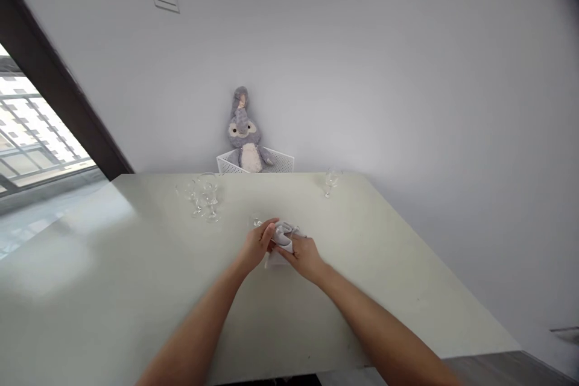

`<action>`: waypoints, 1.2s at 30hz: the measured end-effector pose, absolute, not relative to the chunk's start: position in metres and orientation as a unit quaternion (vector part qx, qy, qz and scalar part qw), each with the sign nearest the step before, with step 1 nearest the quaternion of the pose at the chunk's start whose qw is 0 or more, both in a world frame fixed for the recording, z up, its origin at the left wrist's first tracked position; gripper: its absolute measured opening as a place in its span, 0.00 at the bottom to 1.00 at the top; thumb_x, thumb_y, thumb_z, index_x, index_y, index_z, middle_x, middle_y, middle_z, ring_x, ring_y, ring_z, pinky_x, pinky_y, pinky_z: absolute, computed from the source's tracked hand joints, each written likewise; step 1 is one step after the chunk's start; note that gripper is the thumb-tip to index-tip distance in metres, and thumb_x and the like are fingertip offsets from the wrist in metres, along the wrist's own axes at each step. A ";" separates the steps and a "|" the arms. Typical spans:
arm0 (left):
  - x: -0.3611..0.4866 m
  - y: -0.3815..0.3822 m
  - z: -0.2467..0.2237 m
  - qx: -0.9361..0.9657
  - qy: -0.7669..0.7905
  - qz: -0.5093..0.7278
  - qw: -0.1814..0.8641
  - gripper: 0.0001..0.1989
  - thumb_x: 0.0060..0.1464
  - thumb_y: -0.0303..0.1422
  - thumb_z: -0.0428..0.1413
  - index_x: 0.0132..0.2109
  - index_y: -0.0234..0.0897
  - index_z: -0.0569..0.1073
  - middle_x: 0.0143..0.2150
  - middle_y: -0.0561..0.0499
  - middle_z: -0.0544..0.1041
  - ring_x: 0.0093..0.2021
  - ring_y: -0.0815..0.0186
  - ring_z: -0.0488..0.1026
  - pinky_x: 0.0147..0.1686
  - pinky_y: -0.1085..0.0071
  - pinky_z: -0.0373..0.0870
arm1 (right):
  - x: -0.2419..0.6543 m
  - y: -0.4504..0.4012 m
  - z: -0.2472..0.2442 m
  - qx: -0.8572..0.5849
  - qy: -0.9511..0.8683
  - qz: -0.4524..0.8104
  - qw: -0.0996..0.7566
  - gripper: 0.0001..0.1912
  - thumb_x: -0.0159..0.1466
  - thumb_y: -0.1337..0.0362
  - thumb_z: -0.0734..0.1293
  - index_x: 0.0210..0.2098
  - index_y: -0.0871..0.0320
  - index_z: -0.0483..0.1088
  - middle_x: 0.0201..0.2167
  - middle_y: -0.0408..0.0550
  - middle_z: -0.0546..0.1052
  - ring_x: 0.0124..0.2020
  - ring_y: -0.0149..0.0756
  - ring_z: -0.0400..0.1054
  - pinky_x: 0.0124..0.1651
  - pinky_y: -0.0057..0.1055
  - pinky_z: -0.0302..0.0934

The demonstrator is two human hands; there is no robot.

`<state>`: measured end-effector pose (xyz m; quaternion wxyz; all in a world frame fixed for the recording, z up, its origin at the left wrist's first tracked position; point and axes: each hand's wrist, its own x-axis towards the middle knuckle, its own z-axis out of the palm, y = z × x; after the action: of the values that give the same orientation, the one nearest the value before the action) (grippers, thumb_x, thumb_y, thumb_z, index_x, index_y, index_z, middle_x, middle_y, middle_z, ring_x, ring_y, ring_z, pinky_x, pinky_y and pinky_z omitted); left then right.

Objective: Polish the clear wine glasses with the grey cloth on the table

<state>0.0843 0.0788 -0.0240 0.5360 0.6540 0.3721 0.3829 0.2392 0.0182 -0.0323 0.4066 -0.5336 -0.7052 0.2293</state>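
Above the middle of the table, my left hand (259, 245) is closed around a clear stemmed glass (256, 221), which lies tilted on its side. Part of the glass shows past my left fingers; most of it is hidden by the hands and the cloth. My right hand (304, 255) grips a whitish cloth (283, 234), bunched at the glass's right end. A loose part of the cloth hangs below the fingers. Whether the cloth reaches inside the bowl, I cannot tell.
On the pale table (136, 289), several clear stemmed glasses (211, 198) stand at the back left. Another stemmed glass (332, 181) stands at the back right. Behind the far edge, a grey plush toy (250, 155) sits in a white perforated basket (283, 163) against the wall.
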 end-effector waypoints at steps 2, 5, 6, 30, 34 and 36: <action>0.079 0.080 -0.019 0.666 0.387 0.437 0.465 0.14 0.48 0.41 0.54 0.42 0.42 0.74 0.28 0.50 0.75 0.29 0.63 0.71 0.34 0.68 0.67 | 0.250 0.022 -0.029 -0.559 -0.720 0.161 0.379 0.13 0.58 0.54 0.60 0.30 0.56 0.70 0.29 0.49 0.74 0.33 0.37 0.67 0.37 0.30 0.58; 0.072 0.082 -0.009 0.694 0.359 0.503 0.370 0.15 0.38 0.37 0.62 0.38 0.44 0.75 0.42 0.46 0.74 0.48 0.54 0.66 0.50 0.62 0.57 | 0.266 0.026 -0.024 -0.562 -0.689 0.224 0.400 0.15 0.58 0.54 0.61 0.25 0.58 0.70 0.24 0.45 0.72 0.27 0.33 0.65 0.32 0.27 0.57; 0.072 0.082 -0.008 0.711 0.343 0.496 0.361 0.16 0.35 0.36 0.64 0.37 0.44 0.75 0.44 0.45 0.74 0.51 0.53 0.63 0.53 0.61 0.53 | 0.271 0.027 -0.022 -0.547 -0.673 0.282 0.409 0.16 0.57 0.53 0.61 0.24 0.59 0.69 0.23 0.43 0.72 0.26 0.32 0.65 0.30 0.27 0.57; 0.075 0.085 -0.029 0.876 0.286 0.337 0.194 0.09 0.49 0.26 0.50 0.25 0.40 0.71 0.24 0.46 0.67 0.34 0.58 0.63 0.42 0.60 0.56 | 0.250 0.044 0.016 -0.562 -0.772 0.110 0.276 0.13 0.59 0.61 0.60 0.39 0.54 0.72 0.42 0.50 0.74 0.43 0.43 0.65 0.50 0.43 0.51; 0.078 0.084 -0.032 0.826 0.313 0.397 0.252 0.09 0.49 0.34 0.54 0.39 0.43 0.74 0.24 0.47 0.69 0.33 0.59 0.64 0.40 0.64 0.58 | 0.279 0.068 0.024 -0.554 -0.592 0.428 0.399 0.12 0.54 0.57 0.63 0.26 0.60 0.72 0.26 0.48 0.75 0.29 0.37 0.67 0.35 0.34 0.60; 0.082 0.083 -0.034 0.795 0.341 0.432 0.255 0.11 0.49 0.36 0.54 0.42 0.44 0.73 0.24 0.48 0.70 0.31 0.60 0.64 0.36 0.67 0.59 | 0.278 0.069 0.019 -0.519 -0.474 0.522 0.483 0.15 0.55 0.56 0.60 0.27 0.61 0.70 0.24 0.47 0.74 0.27 0.36 0.67 0.32 0.34 0.62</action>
<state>0.0817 0.0832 -0.0339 0.2548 0.7950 0.3415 0.4318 0.2780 0.0688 0.0195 0.4835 -0.5188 -0.4739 0.5220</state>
